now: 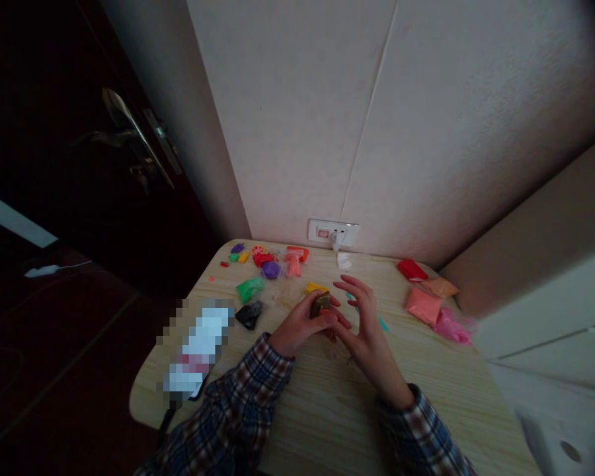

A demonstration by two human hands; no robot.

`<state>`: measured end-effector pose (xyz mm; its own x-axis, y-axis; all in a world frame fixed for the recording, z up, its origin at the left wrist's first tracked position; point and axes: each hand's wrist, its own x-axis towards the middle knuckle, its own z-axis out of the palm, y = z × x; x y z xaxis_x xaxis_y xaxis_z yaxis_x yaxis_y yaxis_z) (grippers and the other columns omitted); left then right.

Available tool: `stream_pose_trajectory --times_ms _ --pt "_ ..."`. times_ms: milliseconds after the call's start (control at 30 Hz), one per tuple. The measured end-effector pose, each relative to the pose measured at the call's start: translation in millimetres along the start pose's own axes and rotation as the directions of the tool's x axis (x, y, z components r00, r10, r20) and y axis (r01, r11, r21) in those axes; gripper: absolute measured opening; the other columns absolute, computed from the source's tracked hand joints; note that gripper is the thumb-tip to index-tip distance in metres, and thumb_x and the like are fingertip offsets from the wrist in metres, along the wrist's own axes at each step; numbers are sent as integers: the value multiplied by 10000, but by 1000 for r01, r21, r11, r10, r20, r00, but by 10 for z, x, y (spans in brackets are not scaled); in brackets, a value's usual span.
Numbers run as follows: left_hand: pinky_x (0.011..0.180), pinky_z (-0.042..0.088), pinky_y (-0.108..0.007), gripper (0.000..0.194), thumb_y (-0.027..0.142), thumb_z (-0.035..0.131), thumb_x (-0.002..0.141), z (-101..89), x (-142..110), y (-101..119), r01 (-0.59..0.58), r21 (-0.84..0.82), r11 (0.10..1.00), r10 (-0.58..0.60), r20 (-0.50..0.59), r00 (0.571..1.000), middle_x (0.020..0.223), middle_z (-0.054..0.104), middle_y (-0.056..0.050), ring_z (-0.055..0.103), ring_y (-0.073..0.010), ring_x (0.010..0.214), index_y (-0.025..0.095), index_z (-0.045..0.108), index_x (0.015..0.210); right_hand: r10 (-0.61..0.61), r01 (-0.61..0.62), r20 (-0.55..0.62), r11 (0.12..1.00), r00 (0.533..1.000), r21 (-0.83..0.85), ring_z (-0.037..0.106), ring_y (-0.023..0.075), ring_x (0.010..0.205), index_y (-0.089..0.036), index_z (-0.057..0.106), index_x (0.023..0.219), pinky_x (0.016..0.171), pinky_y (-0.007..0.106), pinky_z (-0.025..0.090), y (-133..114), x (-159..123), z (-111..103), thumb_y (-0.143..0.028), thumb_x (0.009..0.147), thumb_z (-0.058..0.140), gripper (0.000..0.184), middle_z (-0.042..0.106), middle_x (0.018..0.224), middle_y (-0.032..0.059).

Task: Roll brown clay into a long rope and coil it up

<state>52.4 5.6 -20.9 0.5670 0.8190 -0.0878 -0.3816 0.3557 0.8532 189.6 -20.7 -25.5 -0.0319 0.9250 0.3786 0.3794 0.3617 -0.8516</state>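
Note:
My left hand is closed around a small dark olive-brown lump with a bit of orange at its lower edge; its exact kind cannot be made out. Beside it on the right, my right hand has its fingers raised and spread, and its thumb reaches toward the lump, close to the left thumb. Partly hidden behind the right hand lies a thin teal strip. Just beyond the left hand sits a yellow packet.
Left on the wooden table are a green packet, a black packet, a purple packet, small coloured shapes and a blurred-out phone. Red, salmon and pink packets lie right. A wall socket is behind.

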Motion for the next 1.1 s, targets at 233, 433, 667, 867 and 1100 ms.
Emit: stream_pose_trajectory --times_ms 233,433,667,867,1100 --pt "457 368 -192 359 373 727 677 -48 4 7 -12 -179 984 15 20 1000 601 549 15 504 -83 506 151 527 875 114 -115 25 938 993 327 346 242 1300 -315 495 1186 1013 439 349 59 8 -206 -358 829 549 363 394 1399 51" --pt "298 225 -133 277 430 608 776 -57 20 -35 11 -203 979 2 66 998 383 352 106 205 -30 284 173 507 807 153 -156 37 919 987 361 381 231 1274 -286 540 1131 985 403 390 34 5 -196 -344 846 531 291 455 1350 57" --pt "257 286 -148 474 625 491 761 -18 -2 -134 139 30 990 -142 140 980 311 338 106 230 -35 212 160 482 664 135 -216 231 901 964 377 560 223 1101 -296 499 1235 856 364 509 -63 -12 -125 -473 848 481 426 535 1282 51" --pt "405 449 -215 634 728 373 726 -4 4 -188 187 -41 982 -173 228 958 604 616 11 537 -92 359 183 513 1019 214 -304 280 893 936 332 662 163 666 -242 596 1113 517 256 525 -61 19 -89 -406 840 516 328 684 903 36" --pt "668 553 -322 573 271 789 610 -24 12 -128 206 -119 971 -190 132 973 825 646 3 685 -176 684 218 500 1102 78 -79 -42 997 996 -20 624 216 980 -269 639 1084 879 391 475 20 -24 -101 -296 842 528 267 679 1068 37"
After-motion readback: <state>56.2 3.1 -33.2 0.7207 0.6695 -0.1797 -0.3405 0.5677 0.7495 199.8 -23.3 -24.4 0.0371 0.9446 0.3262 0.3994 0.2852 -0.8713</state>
